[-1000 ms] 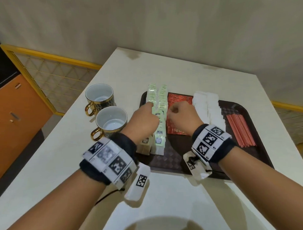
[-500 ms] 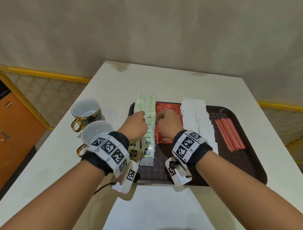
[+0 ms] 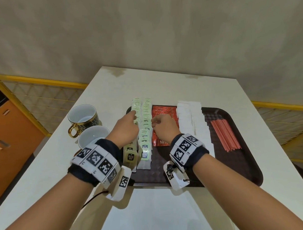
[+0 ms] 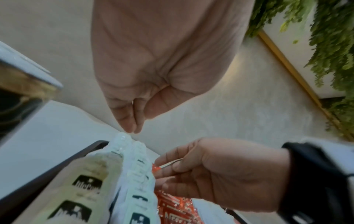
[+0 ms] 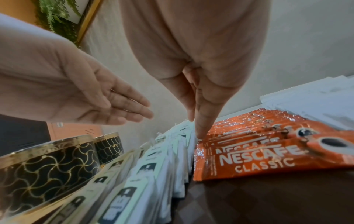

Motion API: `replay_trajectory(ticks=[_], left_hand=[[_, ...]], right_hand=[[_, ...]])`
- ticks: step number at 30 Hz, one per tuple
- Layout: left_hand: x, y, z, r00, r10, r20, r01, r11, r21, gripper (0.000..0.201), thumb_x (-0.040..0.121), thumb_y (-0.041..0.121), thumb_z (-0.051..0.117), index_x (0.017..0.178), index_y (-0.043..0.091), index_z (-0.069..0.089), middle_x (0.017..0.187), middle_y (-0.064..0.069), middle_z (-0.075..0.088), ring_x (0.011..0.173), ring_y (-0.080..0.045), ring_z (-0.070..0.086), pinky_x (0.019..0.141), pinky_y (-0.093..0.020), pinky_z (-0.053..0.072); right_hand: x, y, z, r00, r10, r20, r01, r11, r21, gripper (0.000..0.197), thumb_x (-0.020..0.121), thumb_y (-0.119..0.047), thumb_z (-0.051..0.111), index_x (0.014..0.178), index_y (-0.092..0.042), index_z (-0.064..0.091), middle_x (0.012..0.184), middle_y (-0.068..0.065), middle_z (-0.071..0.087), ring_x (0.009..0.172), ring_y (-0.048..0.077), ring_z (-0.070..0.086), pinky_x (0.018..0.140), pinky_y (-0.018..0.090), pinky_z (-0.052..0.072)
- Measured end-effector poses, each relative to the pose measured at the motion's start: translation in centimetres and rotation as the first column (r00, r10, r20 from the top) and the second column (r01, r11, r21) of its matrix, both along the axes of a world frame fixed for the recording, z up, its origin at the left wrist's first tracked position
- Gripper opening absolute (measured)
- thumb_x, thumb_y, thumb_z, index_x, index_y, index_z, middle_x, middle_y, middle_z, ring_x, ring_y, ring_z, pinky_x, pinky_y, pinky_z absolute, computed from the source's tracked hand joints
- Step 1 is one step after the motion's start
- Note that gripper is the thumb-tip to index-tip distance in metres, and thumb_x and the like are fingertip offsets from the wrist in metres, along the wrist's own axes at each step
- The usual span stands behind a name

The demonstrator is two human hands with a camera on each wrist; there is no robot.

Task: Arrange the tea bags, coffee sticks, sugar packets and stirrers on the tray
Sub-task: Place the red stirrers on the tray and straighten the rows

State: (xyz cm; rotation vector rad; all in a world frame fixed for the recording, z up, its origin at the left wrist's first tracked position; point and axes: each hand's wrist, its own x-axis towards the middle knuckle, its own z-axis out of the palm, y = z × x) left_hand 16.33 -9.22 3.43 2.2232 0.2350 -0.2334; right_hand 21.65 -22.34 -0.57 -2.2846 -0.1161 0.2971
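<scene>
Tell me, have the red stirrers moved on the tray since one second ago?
No. The red stirrers still lie at the tray's right end, beside the white sugar packets.

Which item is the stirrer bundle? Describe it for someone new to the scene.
Find the dark tray on the white table. The stirrers lie at its right end, beyond the white sugar packets. They are the only thin red sticks; everything else there is flat packets.

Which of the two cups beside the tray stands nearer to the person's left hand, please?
The nearer cup, whose rim the left wrist partly hides. The other cup, with its gold handle showing, stands farther back on the table, away from the left hand.
</scene>
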Motion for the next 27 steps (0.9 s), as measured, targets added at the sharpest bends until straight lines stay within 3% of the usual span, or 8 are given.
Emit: replay_trajectory(ticks=[4,7,10,15,18,21,24,27], left_hand=[[-2.1,1.1,-0.2,0.998,0.047,0.042,-0.043,0.995,-0.085,0.063,0.091,-0.010,0.038,0.150,0.011,0.031,0.147,-0.009,0.046,0.139,-0.023,0.039,0.112,-0.038,0.035],[-5.0,1.2,-0.9,0.996,0.079,0.044,-0.074,0.993,-0.097,0.063,0.092,-0.012,0.040,0.147,0.020,0.037,0.138,0.004,0.050,0.131,-0.014,0.043,0.102,-0.029,0.040],[-8.0,0.5,-1.5,0.998,0.068,-0.011,-0.069,0.984,-0.167,0.066,0.093,-0.014,0.035,0.147,0.025,0.037,0.141,0.009,0.048,0.134,-0.014,0.042,0.105,-0.029,0.041],[-8.0,-0.8,0.5,0.991,0.131,0.016,-0.125,0.972,-0.201,0.044,0.097,-0.003,0.041,0.125,0.030,0.048,0.104,0.023,0.051,0.109,-0.011,0.053,0.077,-0.021,0.044],[-4.9,-0.9,0.9,0.989,0.143,0.037,-0.137,0.982,-0.132,0.037,0.098,-0.001,0.038,0.130,0.014,0.046,0.121,0.013,0.045,0.101,-0.008,0.044,0.073,-0.019,0.036],[-1.5,-0.9,-0.1,0.990,0.141,0.006,-0.140,0.987,-0.076,0.026,0.092,-0.006,0.037,0.114,0.008,0.043,0.091,-0.002,0.053,0.072,-0.009,0.045,0.051,-0.015,0.034],[1.0,-0.7,-1.8,0.992,0.101,-0.075,-0.102,0.995,-0.014,0.041,0.089,-0.008,0.039,0.130,-0.005,0.037,0.104,-0.014,0.054,0.083,-0.023,0.052,0.062,-0.027,0.037],[2.8,-0.2,-3.8,0.992,0.051,-0.119,-0.044,0.997,0.065,0.040,0.086,-0.007,0.040,0.126,-0.011,0.041,0.117,-0.023,0.053,0.095,-0.036,0.054,0.069,-0.037,0.042]], right_hand=[[-0.2,0.1,0.2,0.999,0.022,-0.031,-0.022,1.000,0.007,0.036,0.095,0.003,0.044,0.127,-0.003,0.060,0.130,0.013,0.060,0.120,0.025,0.055,0.098,0.028,0.044],[-0.6,0.0,0.4,0.999,0.002,-0.035,-0.001,0.999,0.035,0.039,0.093,0.005,0.042,0.127,-0.003,0.060,0.129,0.013,0.060,0.121,0.025,0.055,0.103,0.032,0.044],[-1.4,0.1,0.4,0.998,0.019,-0.053,-0.018,0.999,0.035,0.039,0.094,0.003,0.041,0.129,-0.003,0.059,0.133,0.014,0.057,0.120,0.027,0.055,0.100,0.032,0.045],[-2.2,-0.3,1.0,0.998,0.020,-0.052,-0.016,0.997,0.069,0.046,0.093,0.005,0.037,0.135,-0.003,0.053,0.136,0.014,0.054,0.107,0.023,0.055,0.083,0.025,0.046],[-2.6,-0.7,1.6,0.999,0.002,-0.051,0.003,0.996,0.090,0.046,0.092,0.006,0.037,0.134,-0.004,0.054,0.134,0.014,0.057,0.112,0.026,0.058,0.085,0.027,0.047],[-3.3,-1.2,2.0,0.999,-0.007,-0.038,0.012,0.993,0.121,0.043,0.093,0.006,0.038,0.130,-0.004,0.058,0.131,0.012,0.059,0.118,0.025,0.055,0.094,0.029,0.045],[-3.5,-2.0,1.8,0.999,-0.026,-0.045,0.032,0.990,0.139,0.043,0.093,0.006,0.039,0.130,-0.006,0.058,0.127,0.012,0.060,0.107,0.022,0.058,0.083,0.024,0.044],[-2.9,-3.1,1.6,0.996,-0.075,-0.052,0.083,0.984,0.155,0.042,0.094,0.004,0.039,0.129,-0.010,0.058,0.127,0.010,0.060,0.097,0.020,0.060,0.074,0.022,0.048]])
